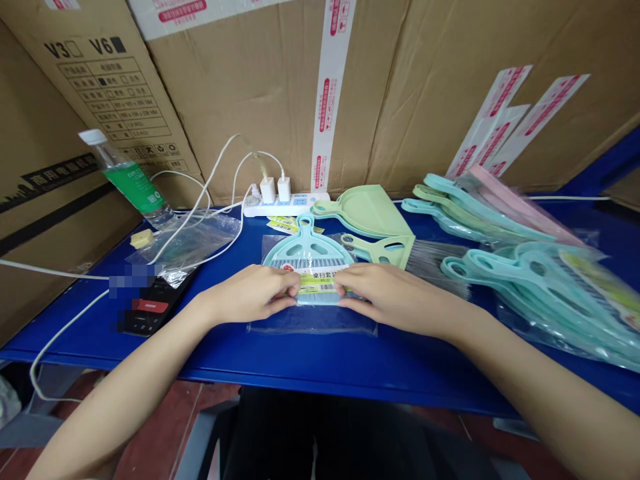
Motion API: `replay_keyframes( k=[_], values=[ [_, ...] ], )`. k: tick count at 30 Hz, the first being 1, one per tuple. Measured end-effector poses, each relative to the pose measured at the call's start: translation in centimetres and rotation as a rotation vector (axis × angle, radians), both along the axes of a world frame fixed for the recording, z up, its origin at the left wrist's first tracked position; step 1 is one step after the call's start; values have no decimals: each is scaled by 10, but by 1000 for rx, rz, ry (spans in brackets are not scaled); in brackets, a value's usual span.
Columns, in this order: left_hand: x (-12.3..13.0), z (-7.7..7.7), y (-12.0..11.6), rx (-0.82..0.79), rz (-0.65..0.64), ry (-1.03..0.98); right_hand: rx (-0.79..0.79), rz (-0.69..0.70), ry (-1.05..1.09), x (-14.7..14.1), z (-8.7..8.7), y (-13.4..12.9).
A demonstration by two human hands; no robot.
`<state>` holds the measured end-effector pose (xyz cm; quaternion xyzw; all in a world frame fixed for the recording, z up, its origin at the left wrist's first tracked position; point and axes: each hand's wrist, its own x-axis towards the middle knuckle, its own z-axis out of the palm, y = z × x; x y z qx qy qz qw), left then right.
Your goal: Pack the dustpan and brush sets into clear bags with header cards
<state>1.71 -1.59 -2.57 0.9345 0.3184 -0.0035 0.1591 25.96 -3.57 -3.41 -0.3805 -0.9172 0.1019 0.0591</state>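
your left hand (253,292) and right hand (385,299) are bare, your slender forearms (145,370) bare along their visible length, and you wear black clothing (295,433) lower down, its details lost in shadow.

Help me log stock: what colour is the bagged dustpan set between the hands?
The dustpan set is mainly pale turquoise, clearest in the head view.

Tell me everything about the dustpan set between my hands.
The dustpan set looks like turquoise plastic, with a looped handle, two oval holes, bristles and a printed label. It lies in a clear bag on the blue table, handle pointing away from you. Your left hand and right hand touch it at opposite sides.
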Motion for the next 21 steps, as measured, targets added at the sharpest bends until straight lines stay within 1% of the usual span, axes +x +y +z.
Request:
replay_keyframes(
  k=[21],
  values=[
    [1, 0, 0, 20, 8, 14, 19, 4, -11, 0, -3, 0]
  ],
)
